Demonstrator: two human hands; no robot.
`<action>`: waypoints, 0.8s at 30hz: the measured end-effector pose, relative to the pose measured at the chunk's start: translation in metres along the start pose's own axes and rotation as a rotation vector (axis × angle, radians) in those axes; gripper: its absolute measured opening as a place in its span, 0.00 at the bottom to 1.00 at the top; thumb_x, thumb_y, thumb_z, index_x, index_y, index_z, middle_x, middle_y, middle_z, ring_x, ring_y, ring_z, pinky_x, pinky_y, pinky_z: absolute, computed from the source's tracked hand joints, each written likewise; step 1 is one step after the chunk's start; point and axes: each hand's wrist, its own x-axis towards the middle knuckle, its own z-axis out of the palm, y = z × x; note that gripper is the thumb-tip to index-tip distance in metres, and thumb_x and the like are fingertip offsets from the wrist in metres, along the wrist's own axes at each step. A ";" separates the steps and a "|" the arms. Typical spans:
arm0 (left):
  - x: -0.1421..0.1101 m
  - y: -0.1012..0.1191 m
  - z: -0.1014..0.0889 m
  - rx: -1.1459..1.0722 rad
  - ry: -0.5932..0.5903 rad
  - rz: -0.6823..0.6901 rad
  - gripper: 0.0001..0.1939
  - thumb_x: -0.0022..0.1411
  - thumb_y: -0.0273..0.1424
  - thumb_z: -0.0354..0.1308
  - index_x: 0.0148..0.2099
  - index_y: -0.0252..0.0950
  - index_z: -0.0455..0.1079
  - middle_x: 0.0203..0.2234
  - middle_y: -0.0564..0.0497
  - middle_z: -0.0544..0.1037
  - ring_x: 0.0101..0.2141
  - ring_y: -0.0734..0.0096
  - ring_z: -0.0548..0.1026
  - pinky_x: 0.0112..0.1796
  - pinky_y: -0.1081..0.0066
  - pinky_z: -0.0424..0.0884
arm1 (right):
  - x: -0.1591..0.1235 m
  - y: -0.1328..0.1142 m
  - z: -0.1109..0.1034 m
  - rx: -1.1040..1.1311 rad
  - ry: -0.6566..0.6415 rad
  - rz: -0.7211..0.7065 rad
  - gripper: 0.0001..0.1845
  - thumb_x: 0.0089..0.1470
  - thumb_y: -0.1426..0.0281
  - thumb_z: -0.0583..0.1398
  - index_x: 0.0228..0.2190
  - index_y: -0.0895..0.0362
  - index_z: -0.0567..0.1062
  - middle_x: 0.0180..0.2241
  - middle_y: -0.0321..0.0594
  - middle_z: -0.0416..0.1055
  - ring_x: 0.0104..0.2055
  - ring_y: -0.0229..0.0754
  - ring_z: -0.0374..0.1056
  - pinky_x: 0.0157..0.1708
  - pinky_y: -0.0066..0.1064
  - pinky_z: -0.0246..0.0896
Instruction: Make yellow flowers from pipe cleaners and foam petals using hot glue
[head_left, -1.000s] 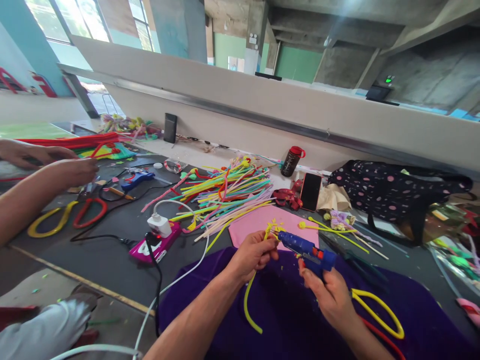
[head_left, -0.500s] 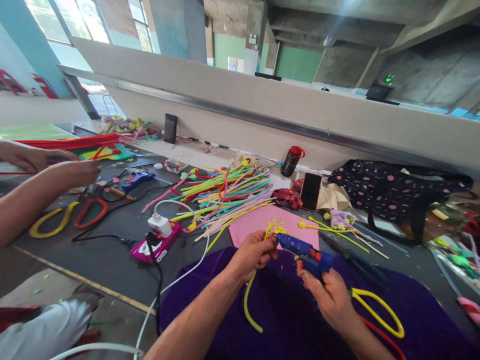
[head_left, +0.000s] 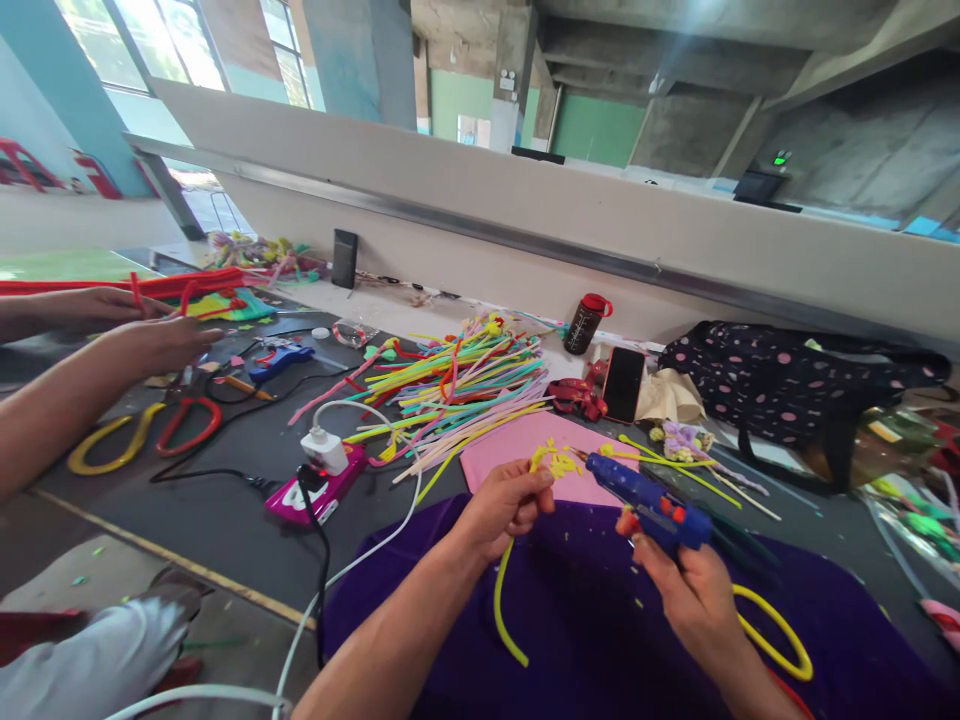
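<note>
Between the fingertips of my left hand [head_left: 512, 508] is a yellow pipe cleaner [head_left: 504, 610], its stem hanging down toward my lap. Its upper end curls just above my fingers, in front of small yellow cut pieces [head_left: 561, 462] on a pink sheet [head_left: 480, 455]. My right hand [head_left: 694, 585] is wrapped around the handle of a blue glue gun [head_left: 637, 492]. The gun's nozzle points left toward the yellow pieces, apart from my left hand. Yellow-handled scissors [head_left: 776, 632] lie beside my right wrist, partly hidden.
A heap of coloured pipe cleaners [head_left: 457, 375] lies beyond the pink sheet. A magenta power strip [head_left: 319, 490] with a white cable is at left. Farther left, another person's hands [head_left: 161, 345] work with red pipe cleaners. A phone [head_left: 623, 384], bottle [head_left: 586, 325] and dark bag [head_left: 780, 385] line the back.
My right hand has drawn the glue gun to the right, and its nozzle has left the yellow pipe cleaner's top. My left hand stays nearly still. The other person's hands have shifted slightly.
</note>
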 end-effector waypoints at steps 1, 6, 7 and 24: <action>0.000 0.002 -0.001 -0.030 -0.010 -0.016 0.10 0.49 0.31 0.59 0.23 0.31 0.61 0.14 0.55 0.68 0.10 0.90 0.49 0.11 0.82 0.37 | -0.001 0.003 0.000 -0.090 0.011 -0.014 0.16 0.56 0.65 0.52 0.45 0.56 0.67 0.40 0.43 0.71 0.40 0.45 0.69 0.39 0.33 0.65; -0.006 0.012 -0.004 -0.201 -0.114 -0.050 0.09 0.49 0.27 0.58 0.23 0.31 0.61 0.15 0.55 0.67 0.11 0.89 0.49 0.11 0.85 0.39 | -0.009 0.022 0.015 -0.596 -0.107 -0.135 0.32 0.53 0.69 0.52 0.58 0.58 0.51 0.46 0.49 0.67 0.44 0.51 0.65 0.42 0.43 0.62; -0.009 0.015 -0.004 -0.233 -0.133 -0.050 0.08 0.50 0.27 0.58 0.24 0.31 0.61 0.15 0.55 0.67 0.11 0.89 0.49 0.10 0.85 0.40 | -0.011 0.025 0.020 -0.666 -0.133 -0.153 0.32 0.53 0.70 0.53 0.58 0.57 0.52 0.44 0.48 0.68 0.41 0.51 0.65 0.39 0.43 0.62; -0.025 0.017 0.007 -0.158 -0.236 -0.053 0.09 0.55 0.27 0.55 0.25 0.32 0.61 0.14 0.55 0.69 0.10 0.90 0.46 0.10 0.84 0.40 | -0.019 0.026 0.032 -0.636 -0.247 -0.083 0.33 0.49 0.69 0.58 0.56 0.59 0.56 0.45 0.50 0.65 0.45 0.53 0.61 0.42 0.45 0.59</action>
